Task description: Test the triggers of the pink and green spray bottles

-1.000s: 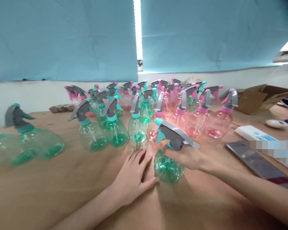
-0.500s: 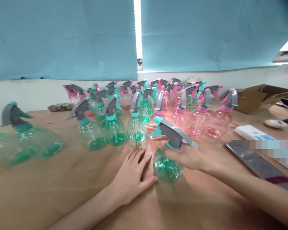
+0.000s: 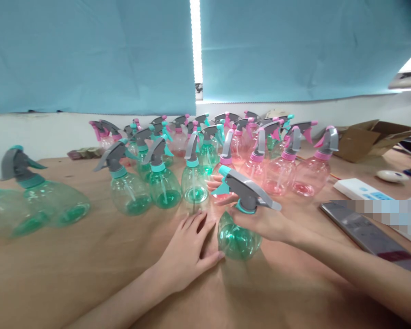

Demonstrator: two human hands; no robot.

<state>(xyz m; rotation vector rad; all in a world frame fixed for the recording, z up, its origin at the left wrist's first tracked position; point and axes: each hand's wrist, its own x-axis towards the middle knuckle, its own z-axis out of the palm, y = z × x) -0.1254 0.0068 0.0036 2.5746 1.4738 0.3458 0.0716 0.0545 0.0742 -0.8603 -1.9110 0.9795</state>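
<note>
A green see-through spray bottle with a grey-and-teal trigger head is in front of me, its nozzle pointing left. My right hand has it by the neck, just under the collar, with the other fingers reaching out behind it. Whether its base touches the table cannot be made out. My left hand lies palm down on the table, fingers spread, the thumb tip close to the bottle's base. Beyond the hands stand a green spray bottle and a pink spray bottle, among several more of both colours.
More green bottles stand at the far left of the wooden table. To the right lie a dark phone, a white box, a white computer mouse and an open cardboard box. Blue blinds hang behind.
Almost nothing differs. The whole view has shifted very slightly, and both hands and the held spray bottle keep their places.
</note>
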